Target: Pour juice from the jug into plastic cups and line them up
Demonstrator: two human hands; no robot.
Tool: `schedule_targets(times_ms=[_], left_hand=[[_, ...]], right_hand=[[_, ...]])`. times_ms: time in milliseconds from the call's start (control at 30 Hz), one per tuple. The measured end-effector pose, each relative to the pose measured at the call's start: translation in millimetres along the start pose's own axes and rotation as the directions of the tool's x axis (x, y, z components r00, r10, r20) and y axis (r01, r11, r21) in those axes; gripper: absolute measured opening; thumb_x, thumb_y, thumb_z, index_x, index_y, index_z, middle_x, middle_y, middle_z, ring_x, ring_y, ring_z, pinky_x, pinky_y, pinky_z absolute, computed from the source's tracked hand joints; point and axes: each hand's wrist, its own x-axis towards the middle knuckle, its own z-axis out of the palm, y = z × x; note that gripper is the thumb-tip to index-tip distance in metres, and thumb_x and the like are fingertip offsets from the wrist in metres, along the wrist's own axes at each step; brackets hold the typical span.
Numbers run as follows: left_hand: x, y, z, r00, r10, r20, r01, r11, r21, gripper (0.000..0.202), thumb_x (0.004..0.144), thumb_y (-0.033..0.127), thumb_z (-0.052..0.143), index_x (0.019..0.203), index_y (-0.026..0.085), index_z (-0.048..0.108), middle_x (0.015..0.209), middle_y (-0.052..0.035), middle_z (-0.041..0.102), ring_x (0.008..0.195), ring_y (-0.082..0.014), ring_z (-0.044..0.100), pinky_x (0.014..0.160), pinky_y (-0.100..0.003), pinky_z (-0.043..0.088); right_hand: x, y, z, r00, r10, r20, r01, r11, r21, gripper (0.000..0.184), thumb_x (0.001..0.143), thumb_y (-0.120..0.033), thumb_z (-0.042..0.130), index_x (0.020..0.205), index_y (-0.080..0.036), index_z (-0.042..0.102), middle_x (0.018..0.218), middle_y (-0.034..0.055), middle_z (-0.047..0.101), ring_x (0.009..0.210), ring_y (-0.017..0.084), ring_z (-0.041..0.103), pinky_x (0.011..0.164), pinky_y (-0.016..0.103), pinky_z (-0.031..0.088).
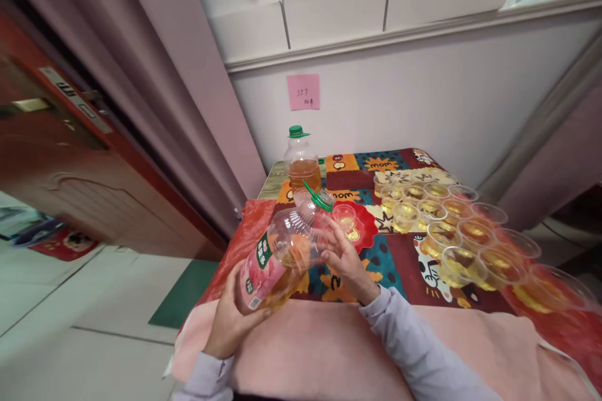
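A large clear plastic bottle (294, 235) with a pink label and a green neck ring is tilted, its neck pointing up and to the right. Some amber liquid lies along its lower side. My left hand (235, 313) wraps round the base end, over the label's edge. Higher up, my right hand (345, 257) grips the shoulder near the neck. Just beyond the neck, a clear plastic cup (345, 216) with yellowish liquid stands in a red scalloped dish (367, 225).
Behind stands another bottle (302, 166), green-capped and partly filled with amber liquid. Several clear cups (446, 232) of yellow liquid crowd the right side of the patterned mat (390, 276). A pink cloth (329, 351) covers the near edge. A wooden door (117, 182) is at left.
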Motion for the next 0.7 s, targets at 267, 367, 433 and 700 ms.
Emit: schedule_targets(times_ms=[267,367,433,700], left_hand=[[7.2,8.1,-13.6,1.0,-0.01,0.023,0.011,0.999,-0.049,0.115,0.052,0.051,0.106,0.152,0.025,0.056,0.163,-0.0186,0.062,0.155,-0.0486,0.055,0.128,-0.065,0.045],[10.9,18.2,-22.7,0.999,-0.035,0.031,0.037,0.998,-0.056,0.117,0.054,0.053,0.105,0.156,0.026,0.053,0.165,-0.0173,0.06,0.154,-0.0487,0.055,0.126,-0.061,0.049],[12.9,24.4,-29.0,0.998,-0.043,0.037,0.045,0.997,-0.058,0.117,0.057,0.052,0.104,0.158,0.026,0.052,0.167,-0.0166,0.059,0.155,-0.0481,0.055,0.126,-0.059,0.05],[14.4,40.5,-37.6,0.996,-0.091,-0.006,0.09,0.993,-0.071,0.124,0.057,0.043,0.106,0.165,0.029,0.047,0.171,-0.0161,0.055,0.157,-0.0481,0.052,0.12,-0.055,0.058]], right_hand=[[-6.1,0.2,7.9,0.999,0.034,-0.032,-0.033,0.998,0.049,0.098,0.083,-0.052,0.098,0.167,-0.043,0.049,0.144,0.0084,0.067,0.114,0.023,0.073,0.089,0.038,0.069],[-6.3,2.9,11.3,0.999,0.04,-0.025,-0.038,0.997,0.061,0.1,0.084,-0.05,0.098,0.169,-0.044,0.046,0.142,0.0076,0.068,0.114,0.022,0.074,0.086,0.035,0.069],[-6.8,5.6,12.4,0.998,0.045,-0.043,-0.042,0.996,0.073,0.103,0.083,-0.05,0.098,0.17,-0.044,0.044,0.139,0.0071,0.069,0.111,0.022,0.075,0.084,0.034,0.07],[-7.2,6.9,10.8,0.993,0.079,-0.084,-0.071,0.993,0.092,0.094,0.081,-0.044,0.1,0.164,-0.041,0.055,0.134,0.0054,0.076,0.099,0.018,0.078,0.085,0.035,0.071]])
